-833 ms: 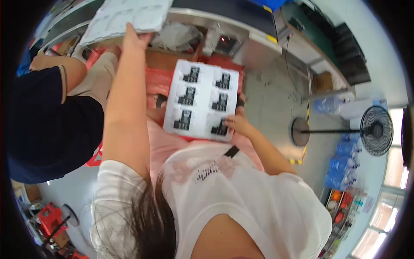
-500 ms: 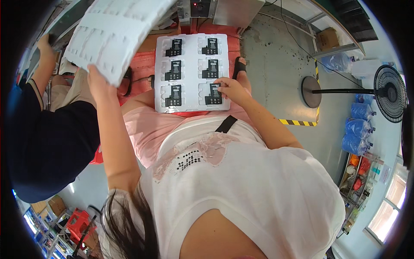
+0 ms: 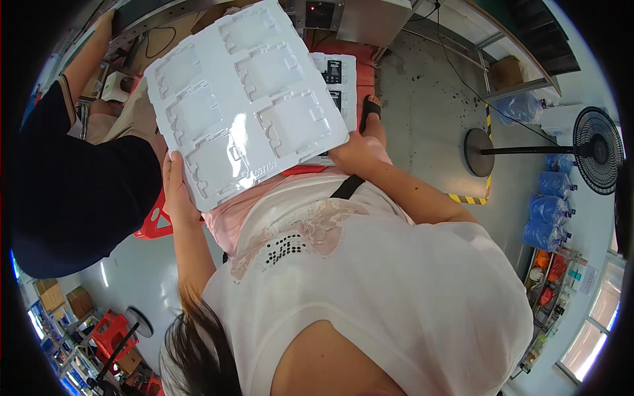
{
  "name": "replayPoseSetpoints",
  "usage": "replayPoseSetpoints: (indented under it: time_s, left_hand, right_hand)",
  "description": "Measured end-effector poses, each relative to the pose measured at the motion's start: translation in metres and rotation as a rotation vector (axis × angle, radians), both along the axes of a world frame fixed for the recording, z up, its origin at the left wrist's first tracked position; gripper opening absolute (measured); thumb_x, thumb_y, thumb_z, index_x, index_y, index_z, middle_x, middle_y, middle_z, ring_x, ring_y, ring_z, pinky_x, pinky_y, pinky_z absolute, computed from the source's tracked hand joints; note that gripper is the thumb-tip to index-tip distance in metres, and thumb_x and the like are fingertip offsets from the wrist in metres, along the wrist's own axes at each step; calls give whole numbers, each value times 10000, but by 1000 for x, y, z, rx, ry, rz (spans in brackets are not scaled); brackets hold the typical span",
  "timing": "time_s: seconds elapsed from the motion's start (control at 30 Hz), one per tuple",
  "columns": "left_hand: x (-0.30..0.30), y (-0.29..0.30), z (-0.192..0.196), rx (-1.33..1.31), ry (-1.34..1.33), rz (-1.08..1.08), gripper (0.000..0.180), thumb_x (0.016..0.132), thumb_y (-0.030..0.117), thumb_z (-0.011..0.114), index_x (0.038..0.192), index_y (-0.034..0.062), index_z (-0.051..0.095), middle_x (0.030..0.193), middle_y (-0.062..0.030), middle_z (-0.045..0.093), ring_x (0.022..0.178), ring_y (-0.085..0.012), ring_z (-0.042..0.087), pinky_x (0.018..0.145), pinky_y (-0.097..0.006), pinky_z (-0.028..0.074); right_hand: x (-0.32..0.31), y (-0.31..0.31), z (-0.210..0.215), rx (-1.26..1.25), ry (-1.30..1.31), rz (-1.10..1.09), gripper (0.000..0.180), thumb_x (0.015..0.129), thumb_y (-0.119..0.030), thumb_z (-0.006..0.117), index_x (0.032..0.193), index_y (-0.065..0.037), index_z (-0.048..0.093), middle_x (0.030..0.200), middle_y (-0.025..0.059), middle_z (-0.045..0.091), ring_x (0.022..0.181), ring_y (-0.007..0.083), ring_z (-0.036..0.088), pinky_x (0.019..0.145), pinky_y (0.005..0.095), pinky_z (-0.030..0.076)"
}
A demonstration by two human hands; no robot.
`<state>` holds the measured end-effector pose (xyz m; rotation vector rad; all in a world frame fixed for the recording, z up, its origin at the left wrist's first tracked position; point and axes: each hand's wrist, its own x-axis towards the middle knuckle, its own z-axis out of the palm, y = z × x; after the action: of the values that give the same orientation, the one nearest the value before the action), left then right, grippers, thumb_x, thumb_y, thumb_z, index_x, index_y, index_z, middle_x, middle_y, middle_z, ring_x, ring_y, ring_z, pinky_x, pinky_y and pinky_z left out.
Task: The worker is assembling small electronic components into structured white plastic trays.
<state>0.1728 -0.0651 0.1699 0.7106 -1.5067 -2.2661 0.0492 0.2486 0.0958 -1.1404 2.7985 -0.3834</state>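
Observation:
A white plastic tray [image 3: 231, 99] with several moulded empty compartments is held tilted in front of me. My left hand [image 3: 177, 188] grips its lower left edge, with the thumb side showing. At its right corner my right hand [image 3: 358, 155] is closed on the rim, with its fingertips partly hidden. Below and behind this tray lies a second white tray [image 3: 351, 86], mostly covered by the first. Black flat battery packs [image 3: 335, 71] sit in its compartments along the right side.
To my left another person in a dark top [image 3: 86, 198] sits close by. A standing fan [image 3: 598, 148] and several blue water bottles [image 3: 551, 204] are at the right. A metal bench edge [image 3: 155, 16] runs along the far side. Red stools [image 3: 112, 336] stand at lower left.
The raised tray has come right and nearer, turning its compartments toward me, and now covers most of the lower tray. My right hand has left a battery pack for the raised tray's corner.

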Motion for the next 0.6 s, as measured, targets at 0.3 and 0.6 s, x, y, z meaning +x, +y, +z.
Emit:
replayPoseSetpoints:
  time_s: [0.3, 0.6]
  left_hand:
    - [-7, -20, -63, -83, -120, -105, 350, 915, 267, 525, 1152, 9, 519, 982, -36, 601, 809, -105, 571, 712, -229, 466]
    - [-90, -7, -127, -268, -215, -341, 421, 896, 334, 524, 1142, -6, 552, 977, -70, 629, 841, -160, 577, 769, -272, 446]
  right_hand:
    - [-2, 15, -41, -428, -285, -200, 313, 870, -331, 479, 996, -59, 570, 779, 109, 635, 678, 247, 606, 584, 323, 464]
    - [-11, 22, -40, -596, -690, -732, 392, 846, -390, 574, 898, -1, 589, 721, 79, 597, 696, 204, 586, 631, 298, 445]
